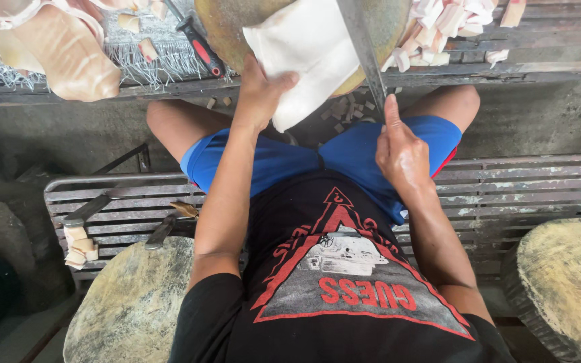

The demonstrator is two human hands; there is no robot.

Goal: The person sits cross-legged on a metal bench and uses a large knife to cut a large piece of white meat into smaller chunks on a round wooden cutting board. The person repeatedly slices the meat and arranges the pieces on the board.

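Observation:
My left hand [258, 93] grips the near edge of a pale, flat slab of hide or rind [307, 54] that lies on a round wooden chopping block [384, 27] and hangs over its front edge. My right hand [401, 151] is closed on the handle of a long steel blade [361, 47], index finger stretched along its back. The blade runs up across the slab's right side. I sit on a slatted metal bench [506, 188], knees under the worktable.
Cut pale pieces [438, 27] are piled right of the block. A large pinkish slab [62, 50] and a red-handled tool [200, 44] lie at the left. On the bench are another knife [89, 210] and small pieces [79, 245]. Two wooden blocks [136, 302] [569, 282] flank me.

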